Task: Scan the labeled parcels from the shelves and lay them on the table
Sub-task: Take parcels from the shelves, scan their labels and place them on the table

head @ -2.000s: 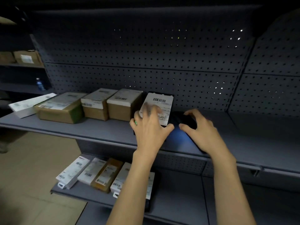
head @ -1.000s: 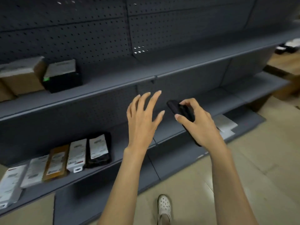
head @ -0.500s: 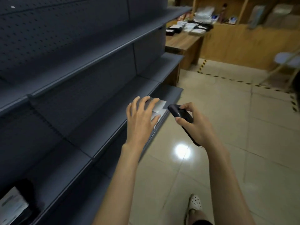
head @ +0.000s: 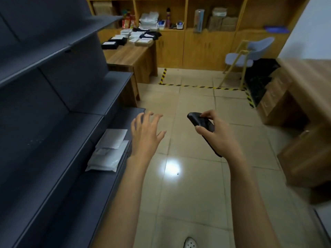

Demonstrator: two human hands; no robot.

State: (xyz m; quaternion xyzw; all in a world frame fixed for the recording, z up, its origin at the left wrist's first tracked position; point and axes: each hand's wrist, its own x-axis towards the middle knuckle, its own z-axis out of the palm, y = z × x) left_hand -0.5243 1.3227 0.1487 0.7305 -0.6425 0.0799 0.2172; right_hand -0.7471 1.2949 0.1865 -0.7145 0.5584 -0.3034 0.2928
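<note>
The left hand (head: 146,136) hangs in the air, palm down. Its fingers (head: 151,117) are spread wide and slightly bent, and they hold nothing. The right hand (head: 217,138) grips a dark scanner (head: 199,121). Its fingers (head: 209,114) curl over the top of the scanner, the thumb presses the near side, and the scanner's head points forward and left. Both forearms reach out over the tiled floor (head: 197,194), where a bright spot of light (head: 172,167) shows between them.

Grey shelves (head: 59,97) run along the left. Two flat white bags (head: 109,154) lie on a low shelf near its front edge, the far one overlapping the near one. The near bag bears a small label that is too blurred to read. The left hand is just to the right of the bags and does not rest on them.

Past the end of the shelves stands a wooden worktop (head: 129,57). Its far end carries a cluster of parcels (head: 136,37), white ones and black ones with white labels, lying close together.

Wooden cabinets (head: 206,49) line the back wall, with a pale blue chair (head: 250,54) in front of them. Yellow-and-black tape (head: 197,86) marks a line on the floor. A wooden desk (head: 304,83) stands at the right edge. The toe of a white shoe (head: 190,244) shows at the bottom.
</note>
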